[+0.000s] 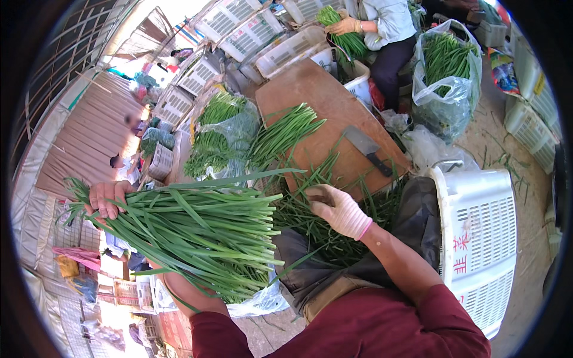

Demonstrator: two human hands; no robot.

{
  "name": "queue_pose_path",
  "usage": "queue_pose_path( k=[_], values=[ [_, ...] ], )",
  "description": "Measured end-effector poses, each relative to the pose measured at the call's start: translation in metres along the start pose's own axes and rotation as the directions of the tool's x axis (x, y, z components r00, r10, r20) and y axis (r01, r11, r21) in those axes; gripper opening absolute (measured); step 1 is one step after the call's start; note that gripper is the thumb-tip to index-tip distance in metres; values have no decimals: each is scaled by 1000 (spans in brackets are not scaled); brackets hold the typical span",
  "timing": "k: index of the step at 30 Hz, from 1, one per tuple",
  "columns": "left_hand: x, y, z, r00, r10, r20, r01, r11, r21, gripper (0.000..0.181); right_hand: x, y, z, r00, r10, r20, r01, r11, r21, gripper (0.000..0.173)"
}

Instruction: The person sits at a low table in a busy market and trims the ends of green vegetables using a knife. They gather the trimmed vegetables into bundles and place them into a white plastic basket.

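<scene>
My left hand (108,199), bare, is closed around the leafy end of a large bunch of garlic chives (201,232). Their pale cut ends fan out to the right, over my lap. My right hand (338,210) wears a whitish knitted glove and has loosely curled fingers, with a gap at the thumb and nothing seen in its grip. It hovers by loose chive leaves (291,215) heaped over my legs and the near edge of a brown wooden board (327,89). On that board rest a smaller chive bundle (286,134) and a cleaver (363,142) with a black handle.
At my right stands a white slotted plastic basket (483,228) bearing red writing. Plastic bags of chives stand at left (219,134) and far right (447,80). Across the board, a gloved co-worker (385,27) holds chives. White crates (250,36) line the back.
</scene>
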State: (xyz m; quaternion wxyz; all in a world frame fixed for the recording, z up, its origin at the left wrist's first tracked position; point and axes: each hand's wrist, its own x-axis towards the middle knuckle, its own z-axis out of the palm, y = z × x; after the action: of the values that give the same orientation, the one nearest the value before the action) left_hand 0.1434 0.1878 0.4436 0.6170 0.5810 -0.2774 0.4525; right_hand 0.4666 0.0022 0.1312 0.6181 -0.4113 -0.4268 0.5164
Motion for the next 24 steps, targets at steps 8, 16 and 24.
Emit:
queue_pose_path(
  k=[8,16,24],
  values=[
    [-6,4,-1,1000,-18,-12,18,999,-37,15,2,-72,36,942,-208,264,142,958,251,53],
    [-7,-17,24,999,19,-25,-21,997,-74,15,5,-80,19,968,-123,220,21,910,414,40],
    [-1,-52,44,991,-124,59,131,981,-140,20,25,-104,39,902,-136,411,156,988,-16,40]
  ],
)
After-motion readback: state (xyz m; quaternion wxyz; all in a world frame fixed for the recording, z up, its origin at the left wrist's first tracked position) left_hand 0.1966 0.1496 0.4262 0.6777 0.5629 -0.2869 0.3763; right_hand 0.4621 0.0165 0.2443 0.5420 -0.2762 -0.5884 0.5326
